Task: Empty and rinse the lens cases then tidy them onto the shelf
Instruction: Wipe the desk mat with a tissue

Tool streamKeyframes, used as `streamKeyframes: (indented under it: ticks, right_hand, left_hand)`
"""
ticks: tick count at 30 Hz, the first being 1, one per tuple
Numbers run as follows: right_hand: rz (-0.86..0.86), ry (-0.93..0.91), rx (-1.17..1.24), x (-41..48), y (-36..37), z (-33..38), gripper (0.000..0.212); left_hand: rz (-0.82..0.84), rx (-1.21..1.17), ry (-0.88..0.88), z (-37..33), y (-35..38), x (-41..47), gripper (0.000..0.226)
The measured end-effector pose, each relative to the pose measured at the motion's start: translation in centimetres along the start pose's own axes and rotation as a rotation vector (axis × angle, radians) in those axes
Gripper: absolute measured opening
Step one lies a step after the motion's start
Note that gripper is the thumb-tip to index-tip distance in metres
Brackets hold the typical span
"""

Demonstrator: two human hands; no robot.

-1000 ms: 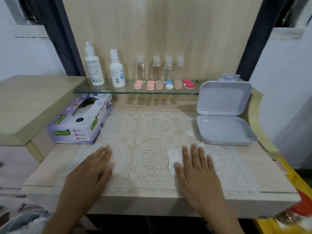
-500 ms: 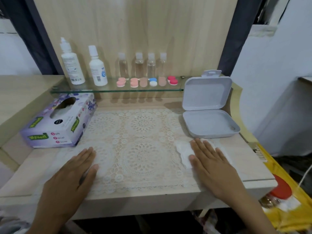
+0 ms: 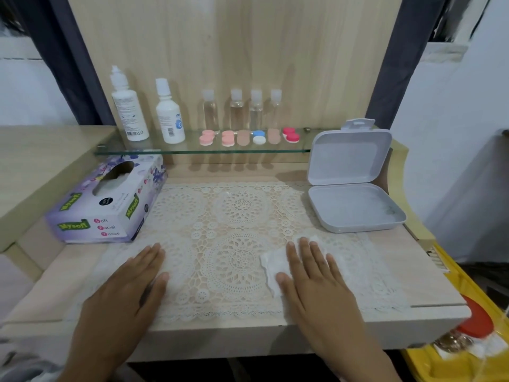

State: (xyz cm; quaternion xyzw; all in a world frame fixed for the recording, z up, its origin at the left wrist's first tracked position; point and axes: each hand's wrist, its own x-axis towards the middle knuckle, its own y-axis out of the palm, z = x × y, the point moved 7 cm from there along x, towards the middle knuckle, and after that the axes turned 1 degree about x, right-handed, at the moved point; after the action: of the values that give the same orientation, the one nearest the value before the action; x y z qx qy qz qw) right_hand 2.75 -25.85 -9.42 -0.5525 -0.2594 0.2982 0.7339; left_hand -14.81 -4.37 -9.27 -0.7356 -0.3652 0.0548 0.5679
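Several lens cases stand in a row on the glass shelf (image 3: 124, 153): pink ones (image 3: 206, 137), tan ones (image 3: 243, 137), a blue and white one (image 3: 259, 137) and a red one (image 3: 291, 135). Behind them are several small clear bottles (image 3: 236, 109) and two white solution bottles (image 3: 128, 108). My left hand (image 3: 129, 285) lies flat and open on the lace mat (image 3: 231, 216). Flat with straight fingers, my right hand (image 3: 316, 285) presses on a white tissue (image 3: 271, 264) on the mat.
A purple tissue box (image 3: 107, 201) sits at the left of the table. An open, empty grey plastic box (image 3: 352, 188) stands at the right, lid up. A yellow container (image 3: 465, 351) with a red-lidded item is below the table's right edge.
The view shifted; both hands stay flat on the mat. My right hand with the tissue has slid slightly back toward the middle.
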Motion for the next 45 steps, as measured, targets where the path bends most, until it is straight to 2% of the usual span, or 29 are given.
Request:
streamKeyframes:
  ticks: [4,8,11,18,24,29,34,39,45]
  right_hand:
    - [0.072,-0.036,0.029,2.8,0.3,0.7,0.069]
    - [0.13,-0.033,0.012,6.6,0.3,0.6,0.061]
    - [0.166,-0.017,-0.005,9.7,0.6,0.4,0.061]
    - [0.141,0.042,-0.025,16.4,0.9,0.5,0.06]
    - [0.115,0.098,-0.033,18.9,1.8,3.4,0.061]
    - [0.117,0.055,-0.046,19.4,2.6,6.7,0.06]
    - [0.126,-0.075,-0.043,18.5,3.4,9.9,0.059]
    - [0.115,-0.233,0.001,15.0,4.0,11.6,0.058]
    - [0.133,-0.334,0.016,9.2,4.0,12.7,0.057]
  left_hand:
    - [0.007,0.005,0.009,0.4,0.2,0.1,0.065]
    - [-0.013,0.011,0.004,0.0,-0.1,-0.1,0.05]
    - [-0.022,0.017,-0.007,-0.2,-0.3,-0.2,0.048]
    - [-0.056,0.043,0.03,-0.3,-0.1,0.0,0.061]
    - [-0.09,0.071,0.042,-0.7,-0.3,0.0,0.057]
    - [-0.102,0.126,0.053,-1.1,-0.6,0.0,0.051]
    - [-0.114,0.127,0.036,-0.7,-0.5,0.2,0.053]
    - [-0.125,0.117,0.027,-0.6,-0.5,0.3,0.053]
    - [-0.122,0.162,0.046,-1.1,-0.8,0.1,0.05]
